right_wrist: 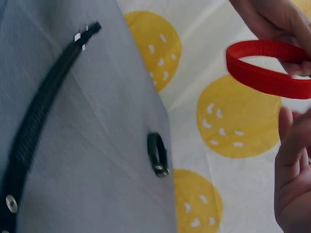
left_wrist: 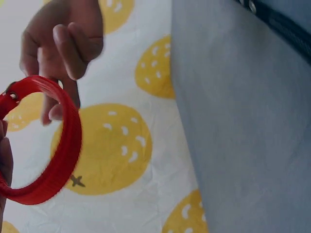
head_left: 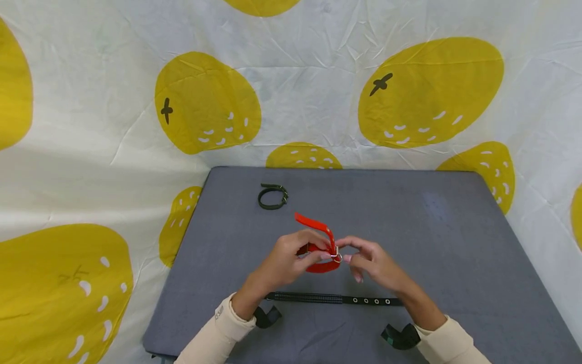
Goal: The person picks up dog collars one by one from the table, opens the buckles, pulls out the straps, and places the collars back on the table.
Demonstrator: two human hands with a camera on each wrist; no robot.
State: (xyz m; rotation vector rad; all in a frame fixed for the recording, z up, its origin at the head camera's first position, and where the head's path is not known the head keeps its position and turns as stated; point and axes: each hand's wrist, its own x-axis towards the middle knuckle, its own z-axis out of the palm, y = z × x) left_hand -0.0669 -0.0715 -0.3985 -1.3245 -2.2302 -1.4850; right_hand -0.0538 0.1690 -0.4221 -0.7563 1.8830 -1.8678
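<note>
Collar [head_left: 324, 267], red, is pinched by the left hand [head_left: 293, 255]. Beside it, the right hand [head_left: 374, 260] is relaxed; beyond it lies a green collar [head_left: 271, 207].

The left hand [right_wrist: 291, 26] has a red looped collar [right_wrist: 267, 82] in its grip; the right hand [right_wrist: 294, 174], partly cut off, appears just below it. On the grey desk [right_wrist: 107, 145], a dark looped collar [right_wrist: 154, 151] lies close to one edge, near a corner. A long black strap [right_wrist: 34, 119] stretches towards the adjoining edge, metal buckle [right_wrist: 81, 40] foremost. White cloth [right_wrist: 204, 48] with yellow shapes shows beyond.
</note>
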